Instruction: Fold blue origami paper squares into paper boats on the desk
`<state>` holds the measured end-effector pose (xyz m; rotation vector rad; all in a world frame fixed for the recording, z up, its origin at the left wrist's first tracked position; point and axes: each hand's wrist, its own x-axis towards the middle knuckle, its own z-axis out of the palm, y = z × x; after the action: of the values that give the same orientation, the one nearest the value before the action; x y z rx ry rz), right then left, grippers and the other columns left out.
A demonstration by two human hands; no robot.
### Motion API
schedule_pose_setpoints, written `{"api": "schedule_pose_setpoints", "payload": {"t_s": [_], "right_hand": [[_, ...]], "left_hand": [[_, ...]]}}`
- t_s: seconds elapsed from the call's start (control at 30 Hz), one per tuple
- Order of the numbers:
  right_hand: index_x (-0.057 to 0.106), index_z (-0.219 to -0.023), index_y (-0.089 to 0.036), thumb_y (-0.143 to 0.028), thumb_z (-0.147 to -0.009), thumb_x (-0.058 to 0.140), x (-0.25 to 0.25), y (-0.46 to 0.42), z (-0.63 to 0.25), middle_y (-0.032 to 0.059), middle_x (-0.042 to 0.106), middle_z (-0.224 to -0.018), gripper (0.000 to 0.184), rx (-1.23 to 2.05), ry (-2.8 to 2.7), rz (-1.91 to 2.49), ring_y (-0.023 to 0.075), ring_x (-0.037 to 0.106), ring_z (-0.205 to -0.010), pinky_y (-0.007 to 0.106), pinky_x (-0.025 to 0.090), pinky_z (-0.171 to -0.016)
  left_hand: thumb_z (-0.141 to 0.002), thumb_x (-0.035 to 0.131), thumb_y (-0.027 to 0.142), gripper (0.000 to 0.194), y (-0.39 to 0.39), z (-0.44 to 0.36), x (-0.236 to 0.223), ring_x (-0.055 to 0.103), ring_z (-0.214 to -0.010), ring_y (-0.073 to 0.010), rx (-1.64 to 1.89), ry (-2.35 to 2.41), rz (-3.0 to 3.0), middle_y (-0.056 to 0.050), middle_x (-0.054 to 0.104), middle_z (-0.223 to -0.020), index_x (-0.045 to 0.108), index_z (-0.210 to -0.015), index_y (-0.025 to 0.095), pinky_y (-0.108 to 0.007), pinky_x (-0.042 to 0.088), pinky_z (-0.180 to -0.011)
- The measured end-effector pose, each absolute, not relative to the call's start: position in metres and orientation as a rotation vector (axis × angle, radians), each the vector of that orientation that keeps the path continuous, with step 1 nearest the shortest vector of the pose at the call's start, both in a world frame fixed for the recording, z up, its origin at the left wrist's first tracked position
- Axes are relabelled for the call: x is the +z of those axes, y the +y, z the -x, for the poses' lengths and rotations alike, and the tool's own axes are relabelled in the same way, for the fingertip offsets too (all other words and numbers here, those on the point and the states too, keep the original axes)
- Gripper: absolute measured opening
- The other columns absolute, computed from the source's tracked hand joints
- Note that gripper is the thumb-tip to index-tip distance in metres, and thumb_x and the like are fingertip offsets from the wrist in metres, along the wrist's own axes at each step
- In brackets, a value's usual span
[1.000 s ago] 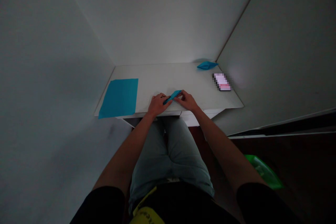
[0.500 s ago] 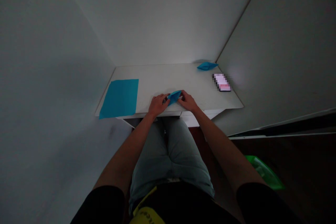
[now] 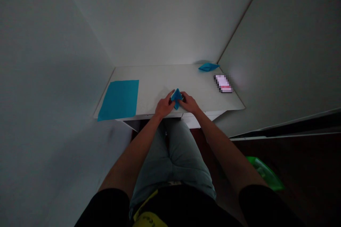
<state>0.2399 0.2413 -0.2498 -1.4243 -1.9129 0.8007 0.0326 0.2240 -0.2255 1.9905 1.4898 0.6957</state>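
Between my two hands, close to the desk's front edge, is a small piece of folded blue paper (image 3: pixel 177 95), now diamond-shaped with its point away from me. My left hand (image 3: pixel 164 106) grips its left side, thumb on the near face and fingers behind. On the right side my right hand (image 3: pixel 189 103) holds it the same way, thumb pressed on the front. Some fingertips are hidden behind the paper. A finished-looking blue paper boat (image 3: pixel 208 67) lies at the desk's back right corner.
Blue sheets of paper (image 3: pixel 119 99) lie flat on the left of the white desk (image 3: pixel 153 78), overhanging its front edge slightly. A phone (image 3: pixel 223 83) with a lit, blurred screen lies at the right. Walls enclose the desk. A green container (image 3: pixel 266 173) stands on the floor at lower right.
The folded blue paper has turned from a slanted, boat-like shape to an upright diamond. My left hand has shifted slightly right, and both hands are closer together around it.
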Motion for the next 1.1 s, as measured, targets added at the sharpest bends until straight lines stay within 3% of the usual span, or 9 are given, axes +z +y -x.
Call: {"api": "schedule_pose_setpoints", "payload": {"t_s": [0.13, 0.23, 0.33, 0.5, 0.63, 0.83, 0.93, 1.0, 1.1], "right_hand": [[0.062, -0.140, -0.025, -0.035, -0.092, 0.058, -0.253, 0.243, -0.242, 0.0027, 0.075, -0.097, 0.049, 0.834, -1.861, 1.347, 0.0194, 0.065, -0.075, 0.033, 0.050, -0.073], [0.067, -0.132, -0.025, -0.037, -0.092, 0.055, -0.256, 0.245, -0.243, 0.0011, 0.072, -0.090, 0.043, 0.923, -1.742, 1.259, 0.0180, 0.061, -0.069, 0.031, 0.050, -0.068], [0.070, -0.118, -0.025, -0.044, -0.089, 0.056, -0.258, 0.249, -0.243, 0.0021, 0.071, -0.091, 0.037, 1.002, -1.619, 1.247, 0.0173, 0.058, -0.066, 0.031, 0.049, -0.063], [0.074, -0.112, -0.024, -0.048, -0.084, 0.057, -0.258, 0.253, -0.247, 0.0029, 0.071, -0.085, 0.041, 1.074, -1.510, 1.245, 0.0179, 0.057, -0.064, 0.033, 0.049, -0.065], [0.074, -0.106, -0.023, -0.056, -0.087, 0.058, -0.258, 0.252, -0.248, 0.0021, 0.068, -0.080, 0.042, 1.108, -1.514, 1.213, 0.0180, 0.058, -0.065, 0.034, 0.050, -0.067], [0.067, -0.122, -0.023, -0.066, -0.079, 0.075, -0.263, 0.254, -0.243, 0.0024, 0.071, -0.092, 0.062, 1.018, -1.543, 1.238, 0.0152, 0.055, -0.065, 0.030, 0.048, -0.062], [0.070, -0.110, -0.023, -0.070, -0.083, 0.070, -0.265, 0.255, -0.244, 0.0027, 0.071, -0.089, 0.054, 1.006, -1.594, 1.236, 0.0169, 0.058, -0.070, 0.032, 0.051, -0.068], [0.070, -0.098, -0.023, -0.071, -0.085, 0.068, -0.264, 0.255, -0.245, 0.0033, 0.071, -0.088, 0.050, 1.007, -1.613, 1.230, 0.0180, 0.060, -0.073, 0.033, 0.051, -0.071], [0.068, -0.091, -0.024, -0.075, -0.085, 0.067, -0.260, 0.254, -0.246, 0.0028, 0.070, -0.084, 0.052, 1.027, -1.592, 1.245, 0.0183, 0.059, -0.072, 0.032, 0.050, -0.067]], "left_hand": [[-0.102, 0.048, 0.024, 0.061, 0.229, -0.030, -0.229, 0.066, -0.070, -0.0165, 0.822, 1.468, -1.818, 0.002, 0.074, -0.076, 0.052, -0.162, 0.032, -0.029, 0.051, -0.075], [-0.099, 0.047, 0.021, 0.051, 0.235, -0.027, -0.233, 0.065, -0.068, -0.0164, 0.986, 1.352, -1.687, 0.000, 0.073, -0.074, 0.070, -0.144, 0.025, -0.029, 0.053, -0.072], [-0.095, 0.050, 0.022, 0.041, 0.240, -0.025, -0.236, 0.066, -0.069, -0.0161, 1.074, 1.251, -1.579, -0.002, 0.075, -0.079, 0.078, -0.124, 0.019, -0.030, 0.055, -0.072], [-0.093, 0.061, 0.030, 0.035, 0.243, -0.021, -0.238, 0.069, -0.077, -0.0166, 1.065, 1.164, -1.535, -0.005, 0.078, -0.093, 0.078, -0.120, 0.018, -0.031, 0.057, -0.078], [-0.086, 0.076, 0.040, 0.037, 0.244, -0.022, -0.245, 0.066, -0.075, -0.0148, 1.072, 1.157, -1.530, -0.005, 0.076, -0.095, 0.074, -0.114, 0.017, -0.028, 0.054, -0.072], [-0.083, 0.079, 0.032, 0.061, 0.247, -0.023, -0.250, 0.070, -0.087, -0.0164, 1.057, 1.144, -1.517, -0.006, 0.077, -0.107, 0.063, -0.140, 0.019, -0.030, 0.057, -0.082], [-0.093, 0.070, 0.040, 0.033, 0.246, -0.024, -0.245, 0.072, -0.095, -0.0208, 1.032, 1.251, -1.572, -0.008, 0.080, -0.108, 0.076, -0.118, 0.018, -0.034, 0.057, -0.090], [-0.098, 0.064, 0.044, 0.030, 0.245, -0.024, -0.241, 0.072, -0.095, -0.0229, 1.029, 1.292, -1.600, -0.008, 0.081, -0.102, 0.080, -0.103, 0.018, -0.036, 0.057, -0.091], [-0.097, 0.065, 0.045, 0.031, 0.245, -0.025, -0.238, 0.073, -0.095, -0.0237, 1.062, 1.283, -1.575, -0.007, 0.082, -0.100, 0.081, -0.099, 0.019, -0.037, 0.057, -0.091]]}}
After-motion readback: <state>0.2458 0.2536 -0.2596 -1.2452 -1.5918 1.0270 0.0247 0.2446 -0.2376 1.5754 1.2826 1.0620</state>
